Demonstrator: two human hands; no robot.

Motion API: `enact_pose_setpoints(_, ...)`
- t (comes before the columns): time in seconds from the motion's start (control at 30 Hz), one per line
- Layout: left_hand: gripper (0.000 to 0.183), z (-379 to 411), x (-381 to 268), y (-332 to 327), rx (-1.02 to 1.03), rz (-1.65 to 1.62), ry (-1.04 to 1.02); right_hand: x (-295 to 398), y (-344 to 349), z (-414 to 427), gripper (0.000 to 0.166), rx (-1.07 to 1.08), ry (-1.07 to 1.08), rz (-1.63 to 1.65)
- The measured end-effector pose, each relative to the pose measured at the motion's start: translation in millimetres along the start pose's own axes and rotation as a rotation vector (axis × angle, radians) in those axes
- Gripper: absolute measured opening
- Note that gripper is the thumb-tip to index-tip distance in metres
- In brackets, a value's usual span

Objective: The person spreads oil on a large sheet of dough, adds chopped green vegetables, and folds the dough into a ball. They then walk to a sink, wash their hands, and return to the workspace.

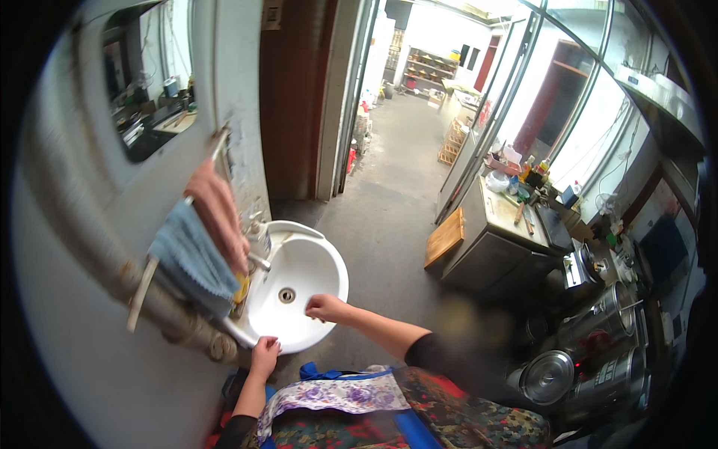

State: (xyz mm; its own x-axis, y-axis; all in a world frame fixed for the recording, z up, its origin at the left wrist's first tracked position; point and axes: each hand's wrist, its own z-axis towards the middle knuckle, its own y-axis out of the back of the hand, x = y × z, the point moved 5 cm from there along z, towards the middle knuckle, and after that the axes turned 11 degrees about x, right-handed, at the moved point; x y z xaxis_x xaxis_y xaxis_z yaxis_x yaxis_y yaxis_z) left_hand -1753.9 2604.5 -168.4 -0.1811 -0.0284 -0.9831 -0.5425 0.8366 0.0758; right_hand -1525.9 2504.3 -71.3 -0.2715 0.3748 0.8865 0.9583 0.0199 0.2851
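A white ceramic washbasin point(331, 264) with a round drain point(286, 295) and a metal tap point(259, 261) is in front of me, beside the wall. Above the basin's right side hangs my right hand point(326, 308), fingers curled down, with nothing visible in it. My left hand point(266, 353) is at the basin's near left rim; whether it touches the rim is unclear, and no object shows in it. Left of the tap, a blue towel point(193, 258) and a pink towel point(216, 207) hang over a rail point(143, 292).
A wall pipe point(112, 264) runs below the towels. To the right stand a counter point(493, 216) with a knife and bottles, a wooden board point(445, 238) leaning against it, and large metal pots point(608, 370). A doorway beyond the basin leads along a concrete floor point(381, 196).
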Motion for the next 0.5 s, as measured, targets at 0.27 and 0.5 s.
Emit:
enact_pose_setpoints(0.27, 0.019, 173, -12, -29, -0.140, -0.536, 0.329, 54, 81, 187, 0.021, 0.203, 0.006, 0.271)
enact_pose_setpoints(0.5, 0.016, 205, -23, -35, -0.427, -0.639, 0.327, 69, 73, 258, 0.024, 0.417, 0.020, 0.085)
